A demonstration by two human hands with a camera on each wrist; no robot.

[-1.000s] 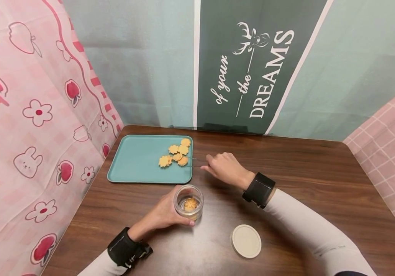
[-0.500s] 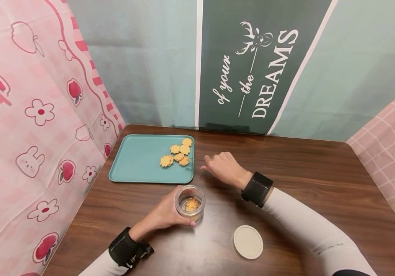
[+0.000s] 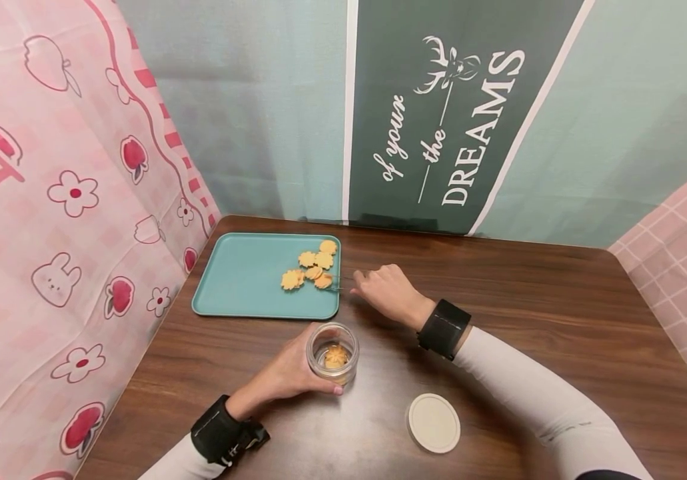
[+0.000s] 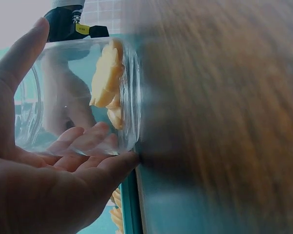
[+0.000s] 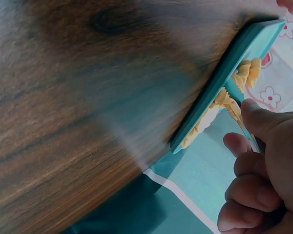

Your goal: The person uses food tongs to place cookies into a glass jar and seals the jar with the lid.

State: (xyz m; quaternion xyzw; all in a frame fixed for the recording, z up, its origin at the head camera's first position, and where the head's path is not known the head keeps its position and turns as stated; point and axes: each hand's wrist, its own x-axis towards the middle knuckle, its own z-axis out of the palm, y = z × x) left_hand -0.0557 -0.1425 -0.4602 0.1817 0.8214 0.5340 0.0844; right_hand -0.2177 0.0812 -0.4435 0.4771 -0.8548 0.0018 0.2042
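Observation:
My left hand (image 3: 288, 370) grips a clear glass jar (image 3: 353, 353) standing with its mouth up on the table near the tray's front right corner. Inside, a yellow flower-shaped cookie (image 3: 336, 357) lies on top, and the left wrist view shows another below it at the bottom. My right hand (image 3: 388, 293) holds thin metal tongs (image 3: 345, 289) by the far end, just right of the teal tray (image 3: 241, 277). The tong tips reach over the tray's right rim to a cookie (image 3: 322, 281) there; in the right wrist view the tongs (image 5: 239, 122) overlap the cookies.
Several more cookies (image 3: 292, 280) lie in the right part of the tray. A round cream lid (image 3: 434, 423) rests on the wooden table (image 3: 535, 300), right of the jar. Behind stands a green cloth backdrop (image 3: 283, 133), with pink printed cloth (image 3: 73, 267) at the left.
The tong arms have drawn closer together around a cookie at the tray's right side. The whole head view has shifted slightly; the left hand and jar stay put.

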